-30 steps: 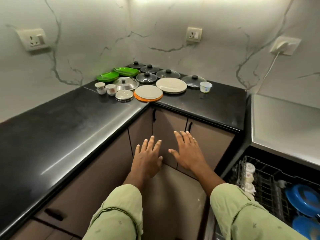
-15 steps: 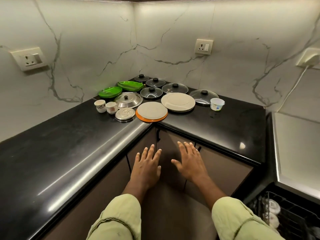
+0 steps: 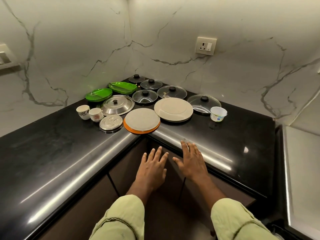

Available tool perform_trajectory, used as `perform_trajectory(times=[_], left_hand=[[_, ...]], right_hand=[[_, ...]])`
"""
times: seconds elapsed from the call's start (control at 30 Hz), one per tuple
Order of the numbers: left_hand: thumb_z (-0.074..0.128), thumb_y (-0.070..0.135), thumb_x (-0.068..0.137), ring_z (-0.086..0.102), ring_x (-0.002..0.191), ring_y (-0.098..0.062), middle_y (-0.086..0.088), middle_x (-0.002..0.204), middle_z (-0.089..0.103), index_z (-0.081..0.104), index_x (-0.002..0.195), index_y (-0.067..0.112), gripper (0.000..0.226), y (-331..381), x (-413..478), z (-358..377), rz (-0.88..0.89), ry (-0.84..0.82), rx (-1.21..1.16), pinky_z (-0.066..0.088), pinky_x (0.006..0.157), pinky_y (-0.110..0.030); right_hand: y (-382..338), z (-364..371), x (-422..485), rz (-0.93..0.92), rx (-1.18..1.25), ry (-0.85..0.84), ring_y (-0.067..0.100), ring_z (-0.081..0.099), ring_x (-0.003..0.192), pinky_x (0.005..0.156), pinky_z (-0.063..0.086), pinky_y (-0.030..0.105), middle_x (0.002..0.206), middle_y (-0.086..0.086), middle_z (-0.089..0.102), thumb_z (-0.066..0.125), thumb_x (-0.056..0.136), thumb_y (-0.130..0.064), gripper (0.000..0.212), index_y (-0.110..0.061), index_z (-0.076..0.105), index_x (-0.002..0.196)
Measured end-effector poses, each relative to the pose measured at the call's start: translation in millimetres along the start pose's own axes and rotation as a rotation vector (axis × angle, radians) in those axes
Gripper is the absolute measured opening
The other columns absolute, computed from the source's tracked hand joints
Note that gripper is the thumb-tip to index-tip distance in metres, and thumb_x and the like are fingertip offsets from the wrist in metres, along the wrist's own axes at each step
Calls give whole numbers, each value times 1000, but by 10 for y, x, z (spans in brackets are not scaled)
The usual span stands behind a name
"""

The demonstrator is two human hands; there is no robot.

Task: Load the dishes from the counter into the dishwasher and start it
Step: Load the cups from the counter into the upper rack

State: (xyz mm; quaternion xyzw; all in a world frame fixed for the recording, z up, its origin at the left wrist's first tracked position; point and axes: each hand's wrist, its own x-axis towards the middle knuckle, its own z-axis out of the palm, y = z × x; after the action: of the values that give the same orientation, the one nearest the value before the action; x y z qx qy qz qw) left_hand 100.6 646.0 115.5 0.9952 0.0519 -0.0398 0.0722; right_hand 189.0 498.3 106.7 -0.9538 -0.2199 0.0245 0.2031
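The left hand (image 3: 152,170) and right hand (image 3: 191,161) hover empty, fingers spread, at the edge of the black counter (image 3: 60,153), apparently poised for the nearest plate (image 3: 142,121), which overhangs the corner. Behind it, glass lids (image 3: 145,96), cups (image 3: 83,111) and green trays (image 3: 99,94) sit grouped within reach, awaiting loading.

Dim overhead light glares off the countertop (image 3: 60,179); wide-angle edges bend.

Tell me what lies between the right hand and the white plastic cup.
In the head view, only bare black counter and its rounded front edge lie between the right hand and the white plastic cup; no dish stands there.
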Motion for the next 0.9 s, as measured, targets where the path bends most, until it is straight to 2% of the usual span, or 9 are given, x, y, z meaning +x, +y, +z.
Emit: perform_trajectory(times=[0.33,0.63,0.9], left_hand=[[40,39,104,-6,153,-26,-4,166,-7,2,159,28,67,-654,672,-57,-145,26,-12,-1,122,-48],[41,38,103,-2,153,-28,-6,167,-3,6,159,26,67,-1693,1215,-258,-250,26,-31,3,122,-50],[38,38,103,6,153,-27,-6,167,5,13,158,23,62,-2530,1294,-254,-402,45,-22,7,122,-48]], right_hand=[[-295,192,915,-72,-2,-71,23,2,151,123,12,43,163,5,10,49,96,-53,78,-24,8,156],[-1013,502,1936,-143,-9,-154,25,3,151,122,10,42,163,5,11,50,95,-52,78,-28,8,155],[-1793,932,2579,-293,20,-240,25,4,151,122,8,37,163,9,10,47,97,-49,78,-20,7,156]])
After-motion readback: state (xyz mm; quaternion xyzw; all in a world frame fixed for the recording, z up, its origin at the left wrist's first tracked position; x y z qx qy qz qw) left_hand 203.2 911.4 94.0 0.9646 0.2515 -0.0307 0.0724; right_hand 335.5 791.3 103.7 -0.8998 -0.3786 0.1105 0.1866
